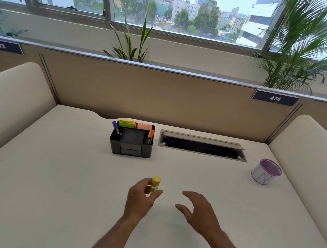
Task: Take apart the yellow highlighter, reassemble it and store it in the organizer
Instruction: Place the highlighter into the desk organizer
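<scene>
My left hand (140, 198) grips the yellow highlighter (155, 183) near the middle of the desk, its capped end pointing up and away from me; the lower part is hidden in my fingers. My right hand (197, 210) hovers to the right of it, fingers spread, holding nothing. The black desk organizer (132, 148) stands further back, with a purple pen in its left slot, sticky notes at the back, and orange and yellow markers in its right slot.
A cable tray with an open lid (202, 145) is set into the desk right of the organizer. A white cup with a purple rim (266, 172) stands at the far right. Padded dividers flank the desk; a partition runs along the back.
</scene>
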